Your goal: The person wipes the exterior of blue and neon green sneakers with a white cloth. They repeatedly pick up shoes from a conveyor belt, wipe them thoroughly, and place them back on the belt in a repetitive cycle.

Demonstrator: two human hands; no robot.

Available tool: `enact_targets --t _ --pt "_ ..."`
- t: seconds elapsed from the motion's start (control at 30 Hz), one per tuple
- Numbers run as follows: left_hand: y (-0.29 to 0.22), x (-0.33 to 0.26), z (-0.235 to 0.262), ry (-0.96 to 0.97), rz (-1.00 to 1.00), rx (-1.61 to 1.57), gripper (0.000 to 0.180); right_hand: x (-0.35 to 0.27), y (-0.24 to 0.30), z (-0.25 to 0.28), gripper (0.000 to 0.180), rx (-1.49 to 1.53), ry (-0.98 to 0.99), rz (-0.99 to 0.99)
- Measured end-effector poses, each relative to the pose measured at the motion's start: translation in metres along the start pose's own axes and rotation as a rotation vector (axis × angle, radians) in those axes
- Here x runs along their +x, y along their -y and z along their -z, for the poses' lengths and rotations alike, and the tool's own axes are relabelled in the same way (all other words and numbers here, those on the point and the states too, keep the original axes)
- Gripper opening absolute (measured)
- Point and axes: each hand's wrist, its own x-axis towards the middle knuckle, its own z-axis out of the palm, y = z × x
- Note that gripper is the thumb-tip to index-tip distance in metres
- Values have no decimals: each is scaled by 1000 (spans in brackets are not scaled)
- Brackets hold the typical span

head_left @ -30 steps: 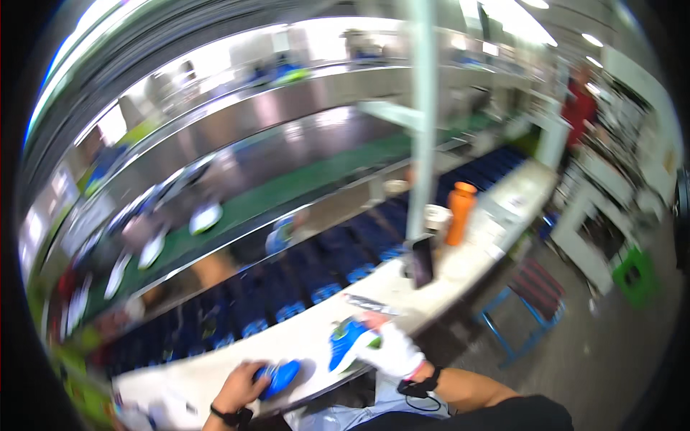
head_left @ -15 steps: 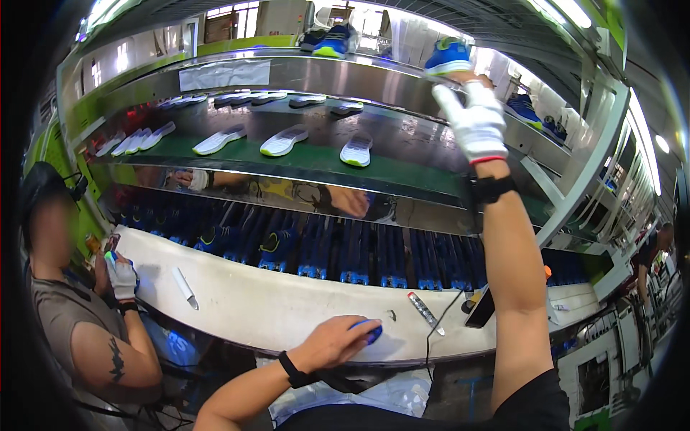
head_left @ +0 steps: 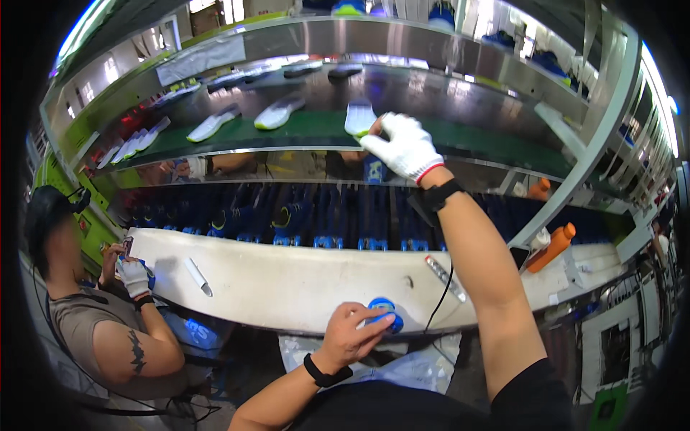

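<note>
My right hand [head_left: 406, 147], in a white glove with bare fingertips, reaches to the green conveyor belt [head_left: 302, 138]. Its thumb and finger pinch the near end of a white shoe sole [head_left: 360, 115] with a lime-green edge. Close to my body, my left hand [head_left: 352, 336] is bare and curls over a rounded blue object [head_left: 384, 313] at the front edge of the white bench [head_left: 273, 287]. That object's full shape is hidden by my fingers. More white soles [head_left: 280, 113] lie along the belt to the left.
A blue shoe [head_left: 440, 16] stands on the upper shelf. Under the belt runs a row of dark blue shoes [head_left: 291, 215]. The bench carries a white tube [head_left: 196, 276], a marker-like tube [head_left: 445, 278], a black cable and an orange bottle [head_left: 550, 248]. A co-worker [head_left: 115, 309] sits at left.
My right hand has left the blue shoe on the upper shelf and come down to the sole. My left hand still has the blue object. The view has tilted downward.
</note>
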Motion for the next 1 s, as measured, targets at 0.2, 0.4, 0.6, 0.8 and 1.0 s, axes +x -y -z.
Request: enact_targets --t 0.2,0.4,0.6,0.8,1.0 --pt "-4 -19 10 -21 91 51 53 -172 23 29 41 178 -626 310" --pt "-3 -41 1 -63 382 -299 31 -346 33 -3 29 973 -412 -457" --pt "-11 -29 8 -27 361 -352 17 -391 95 -26 30 1200 -183 -417" --pt "-20 -16 11 6 279 -299 21 -393 100 -46 29 1162 -168 -412" --pt "-17 -21 7 44 279 -176 29 -392 92 -53 34 1072 -164 -317"
